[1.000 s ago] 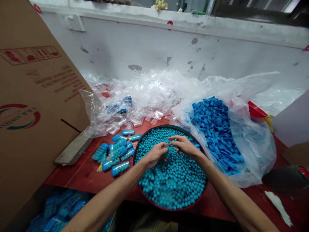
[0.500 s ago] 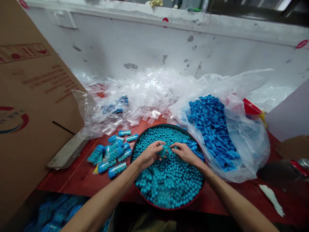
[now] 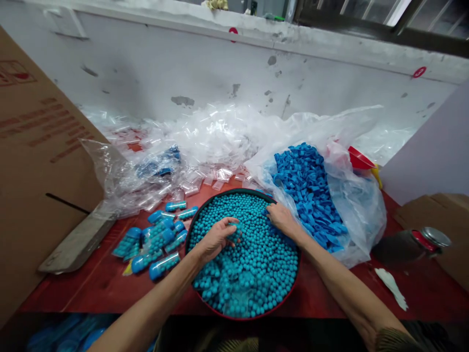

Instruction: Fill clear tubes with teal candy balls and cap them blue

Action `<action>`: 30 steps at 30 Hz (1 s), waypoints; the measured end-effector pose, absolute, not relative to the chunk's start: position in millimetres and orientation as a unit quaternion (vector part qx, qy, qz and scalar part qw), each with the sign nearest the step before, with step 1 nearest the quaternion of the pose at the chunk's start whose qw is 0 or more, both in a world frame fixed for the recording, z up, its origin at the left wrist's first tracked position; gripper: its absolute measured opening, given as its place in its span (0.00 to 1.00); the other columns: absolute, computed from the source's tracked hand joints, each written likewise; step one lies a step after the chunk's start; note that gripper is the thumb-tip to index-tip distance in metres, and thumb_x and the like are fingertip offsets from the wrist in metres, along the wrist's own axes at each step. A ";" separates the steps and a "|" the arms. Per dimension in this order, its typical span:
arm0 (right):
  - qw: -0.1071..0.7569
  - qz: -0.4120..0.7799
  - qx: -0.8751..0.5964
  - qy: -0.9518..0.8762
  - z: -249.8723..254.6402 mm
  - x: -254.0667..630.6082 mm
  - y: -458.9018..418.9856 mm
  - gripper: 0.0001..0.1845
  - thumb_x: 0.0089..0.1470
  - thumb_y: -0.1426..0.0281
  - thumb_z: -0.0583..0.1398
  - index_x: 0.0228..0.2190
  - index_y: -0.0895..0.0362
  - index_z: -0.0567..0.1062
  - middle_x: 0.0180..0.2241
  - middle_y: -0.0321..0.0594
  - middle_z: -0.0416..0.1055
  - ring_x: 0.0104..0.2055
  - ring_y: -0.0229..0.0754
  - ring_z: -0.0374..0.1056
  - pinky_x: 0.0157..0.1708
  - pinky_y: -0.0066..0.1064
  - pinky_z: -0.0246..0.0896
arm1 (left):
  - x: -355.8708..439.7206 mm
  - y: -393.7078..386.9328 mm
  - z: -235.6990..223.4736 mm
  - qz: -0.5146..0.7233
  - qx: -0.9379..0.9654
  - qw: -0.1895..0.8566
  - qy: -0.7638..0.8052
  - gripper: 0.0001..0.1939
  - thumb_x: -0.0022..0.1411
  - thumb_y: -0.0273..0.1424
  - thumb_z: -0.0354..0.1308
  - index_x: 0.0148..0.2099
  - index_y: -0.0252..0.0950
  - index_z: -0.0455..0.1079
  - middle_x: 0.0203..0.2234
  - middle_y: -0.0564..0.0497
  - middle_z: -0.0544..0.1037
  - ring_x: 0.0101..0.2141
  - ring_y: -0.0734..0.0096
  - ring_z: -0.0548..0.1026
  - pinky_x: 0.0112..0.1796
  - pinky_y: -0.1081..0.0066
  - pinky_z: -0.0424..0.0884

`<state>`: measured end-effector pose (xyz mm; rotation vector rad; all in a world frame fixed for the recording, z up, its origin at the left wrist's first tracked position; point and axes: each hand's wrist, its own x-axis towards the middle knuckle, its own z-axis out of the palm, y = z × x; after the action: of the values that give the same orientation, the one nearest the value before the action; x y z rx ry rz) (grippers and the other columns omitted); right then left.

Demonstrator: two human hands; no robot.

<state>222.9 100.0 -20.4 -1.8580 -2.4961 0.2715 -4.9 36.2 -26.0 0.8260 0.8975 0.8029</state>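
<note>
A round basin [image 3: 293,288] with a dark inner wall and red rim holds a mass of turquoise beads [image 3: 256,254]. Over the beads, my left hand [image 3: 216,238] is closed around a small clear plastic container [image 3: 236,231] with turquoise beads in it. My right hand [image 3: 283,220] reaches to the basin's right side, its fingers curled on blue plastic caps [image 3: 274,231] that it mostly covers. Near the front of the basin, a clear piece of plastic lies over the beads. Several bead-filled clear containers with blue caps [image 3: 164,265] lie left of the basin.
A plastic bag [image 3: 361,205] of blue caps [image 3: 308,190] lies open at right, by a red scoop-like object [image 3: 361,159] and a jar [image 3: 406,247]. Clear packaging [image 3: 216,132] heaps along the wall. A cardboard box [image 3: 44,161] and grey metal piece [image 3: 78,239] stand left.
My right hand has moved away from the left hand to the caps at the basin's right side. My left hand still holds the clear container. The whole view has shifted.
</note>
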 end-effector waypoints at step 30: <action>0.270 0.309 -0.415 -0.812 -3.4 161.2 28.5 0.24 0.49 0.65 0.55 0.49 0.59 0.62 0.36 0.44 0.68 0.32 0.41 0.65 0.35 0.33 0.61 | 12.7 20.7 -11.4 0.456 0.405 0.664 0.432 0.24 0.48 0.32 0.57 0.49 0.35 0.58 0.24 0.56 0.65 0.17 0.82 0.63 0.16 0.80 0.58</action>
<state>161.2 28.5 -3.4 -1.1171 -2.1889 0.8329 12.7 20.7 -11.4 0.9148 0.9752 1.0311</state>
